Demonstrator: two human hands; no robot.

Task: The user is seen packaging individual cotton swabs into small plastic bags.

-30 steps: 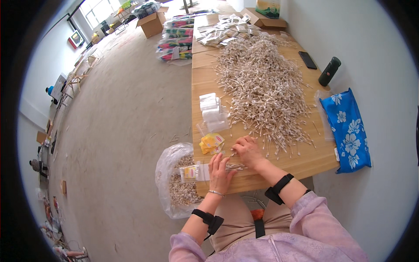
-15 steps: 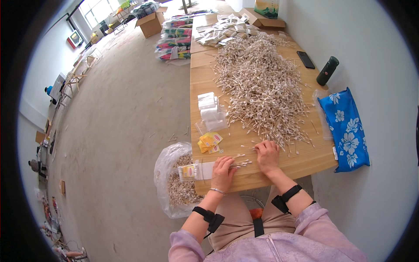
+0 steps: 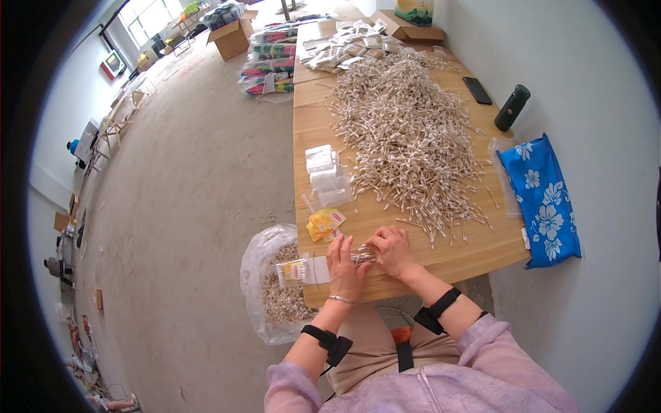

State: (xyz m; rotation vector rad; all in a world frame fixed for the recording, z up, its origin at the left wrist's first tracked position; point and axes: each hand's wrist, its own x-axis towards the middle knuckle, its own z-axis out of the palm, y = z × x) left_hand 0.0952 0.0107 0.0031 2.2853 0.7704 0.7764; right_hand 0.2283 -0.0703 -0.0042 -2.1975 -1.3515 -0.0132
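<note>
- The left hand (image 3: 345,270) is down near the close edge of the table (image 3: 485,244), its fingers and thumb closed around a small bunch of swabs (image 3: 363,257) whose ends poke out to the right.
- The right hand (image 3: 391,249) comes in from the other side, fingers bent and bunched at the free ends of that bunch; from where I stand I cannot tell whether it grips any of them.
- The bunch lies low over the table, between the two hands.
- Left of the left hand, a packet (image 3: 292,272) of swabs with a yellow label juts out past the table's edge, its white end reaching back toward the hand.
- Beneath that edge sits a clear sack (image 3: 253,282) with more swabs inside.
- Yellow cards (image 3: 325,221) overlap just beyond the left hand, and clear bags (image 3: 328,180) are stacked behind them.
- A great pile (image 3: 410,131) of loose swabs spreads over the middle of the table, with a heap of sachets (image 3: 351,47) at its far end.
- Along the right side are a phone (image 3: 476,91), a dark bottle (image 3: 512,108) and a blue flowered pouch (image 3: 542,203).
</note>
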